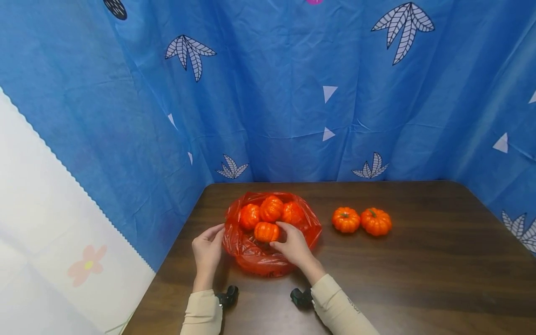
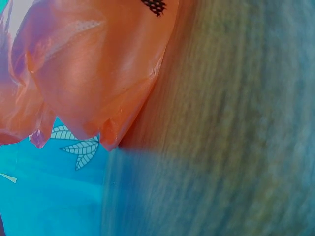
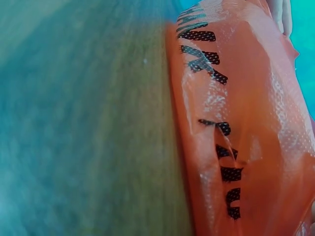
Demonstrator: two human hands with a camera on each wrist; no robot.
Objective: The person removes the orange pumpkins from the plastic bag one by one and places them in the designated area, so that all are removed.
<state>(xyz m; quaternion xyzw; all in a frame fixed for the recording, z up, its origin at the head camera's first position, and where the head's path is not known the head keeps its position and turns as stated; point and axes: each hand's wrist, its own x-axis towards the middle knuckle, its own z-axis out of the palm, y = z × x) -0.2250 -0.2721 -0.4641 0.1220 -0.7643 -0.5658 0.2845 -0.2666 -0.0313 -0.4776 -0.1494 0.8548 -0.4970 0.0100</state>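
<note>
A red plastic bag (image 1: 268,266) stands on the table with its mouth spread wide. Inside lie several small orange pumpkins (image 1: 271,208). My right hand (image 1: 296,247) reaches over the near right rim and grips one small pumpkin (image 1: 266,231) between thumb and fingers, within the bag's mouth. At the left rim, my left hand (image 1: 207,251) pinches the edge of the plastic. Black printing shows on the bag's side (image 3: 246,123) in the right wrist view. The left wrist view has the crumpled bag (image 2: 93,73) close up, with neither hand in sight.
Two more orange pumpkins, one (image 1: 345,219) beside the other (image 1: 376,221), sit on the dark wooden table (image 1: 439,279) right of the bag. A blue patterned curtain (image 1: 284,93) hangs behind the table. White cloth (image 1: 50,223) hangs at the left.
</note>
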